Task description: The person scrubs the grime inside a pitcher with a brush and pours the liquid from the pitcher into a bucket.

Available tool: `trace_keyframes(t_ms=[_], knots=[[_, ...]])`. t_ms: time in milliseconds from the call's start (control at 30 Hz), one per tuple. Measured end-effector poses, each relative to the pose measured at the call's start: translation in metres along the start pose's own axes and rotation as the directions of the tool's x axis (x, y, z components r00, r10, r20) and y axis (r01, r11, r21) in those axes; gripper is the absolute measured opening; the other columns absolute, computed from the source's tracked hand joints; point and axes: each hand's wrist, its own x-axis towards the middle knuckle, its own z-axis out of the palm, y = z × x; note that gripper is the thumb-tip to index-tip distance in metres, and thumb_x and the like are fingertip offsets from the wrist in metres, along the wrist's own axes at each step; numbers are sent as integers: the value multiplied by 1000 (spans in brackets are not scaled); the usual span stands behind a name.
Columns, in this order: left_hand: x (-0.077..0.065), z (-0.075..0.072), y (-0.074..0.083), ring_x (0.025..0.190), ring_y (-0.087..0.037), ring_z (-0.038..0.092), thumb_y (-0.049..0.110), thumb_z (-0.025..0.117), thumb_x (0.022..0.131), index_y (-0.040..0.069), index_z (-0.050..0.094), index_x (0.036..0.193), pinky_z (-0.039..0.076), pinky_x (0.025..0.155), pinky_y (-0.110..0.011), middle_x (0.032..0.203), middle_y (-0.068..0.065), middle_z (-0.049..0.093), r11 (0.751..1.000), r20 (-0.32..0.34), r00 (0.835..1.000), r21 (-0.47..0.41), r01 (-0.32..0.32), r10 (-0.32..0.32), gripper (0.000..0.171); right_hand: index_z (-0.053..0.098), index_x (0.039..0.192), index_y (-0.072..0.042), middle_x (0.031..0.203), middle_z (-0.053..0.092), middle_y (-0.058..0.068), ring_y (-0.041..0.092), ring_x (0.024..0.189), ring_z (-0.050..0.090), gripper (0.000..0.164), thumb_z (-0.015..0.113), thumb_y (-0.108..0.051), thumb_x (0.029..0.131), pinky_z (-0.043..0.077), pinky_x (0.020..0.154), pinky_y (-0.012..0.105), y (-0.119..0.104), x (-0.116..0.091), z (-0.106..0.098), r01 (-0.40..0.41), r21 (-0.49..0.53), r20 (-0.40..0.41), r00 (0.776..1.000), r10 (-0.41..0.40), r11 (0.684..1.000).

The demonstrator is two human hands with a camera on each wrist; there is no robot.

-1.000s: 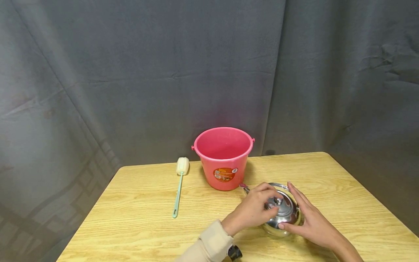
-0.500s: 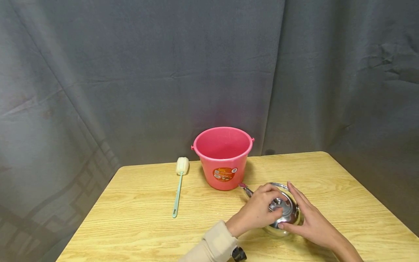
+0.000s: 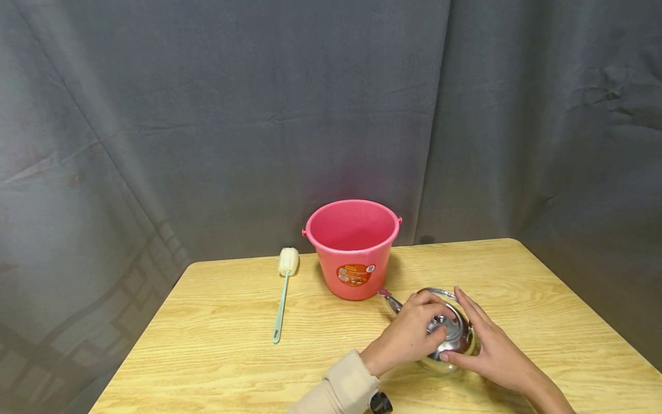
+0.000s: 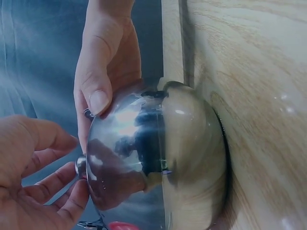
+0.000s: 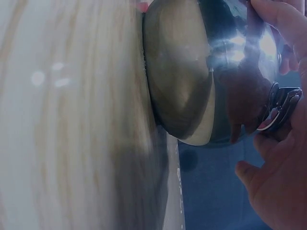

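A shiny metal kettle (image 3: 457, 344) stands on the table, its pink-tipped spout (image 3: 394, 304) pointing to the far left. Bent fingers of my left hand (image 3: 408, 335) curl round the lid knob (image 4: 81, 166) and touch it, while the thumb tip shows slightly apart from it. From the other side my right hand (image 3: 488, 348) holds the kettle, with its thumb on the body and a finger up by the raised ring handle (image 3: 441, 292). In the right wrist view, a metal handle bracket (image 5: 285, 108) sits beside that hand's fingers. The palm's contact is hidden.
A pink bucket (image 3: 323, 265) with an orange label stands behind the kettle. To its left lies a bottle brush with a pale sponge head (image 3: 288, 262) and light green handle (image 3: 281, 307). Grey curtain (image 3: 233, 126) hangs behind the wooden table (image 3: 222, 345).
My left hand has shifted slightly to the right and its fingers have come further over the knob. My right hand and the kettle stay where they were.
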Motion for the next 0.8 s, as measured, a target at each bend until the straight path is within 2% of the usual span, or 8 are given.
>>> trace_keyframes(t_ms=[267, 800], knots=[[2, 3, 0, 100, -2, 51, 12, 66, 89, 19, 73, 103, 32, 90, -10, 110, 7, 60, 999, -10, 1000, 32, -16, 16, 17, 7, 156, -27, 156, 17, 21, 51, 130, 29, 111, 83, -35, 76, 32, 88, 72, -1, 0, 0, -8, 6, 4, 1000, 8, 1000], [4, 8, -2, 104, -3, 54, 5, 67, 86, 14, 73, 98, 33, 95, -11, 105, 6, 65, 997, -39, 997, 52, -61, 63, 17, 7, 156, -29, 158, 16, 18, 50, 131, 27, 111, 83, -35, 75, 31, 90, 72, 0, 0, 1, -10, 17, 2, 1000, 10, 1000]])
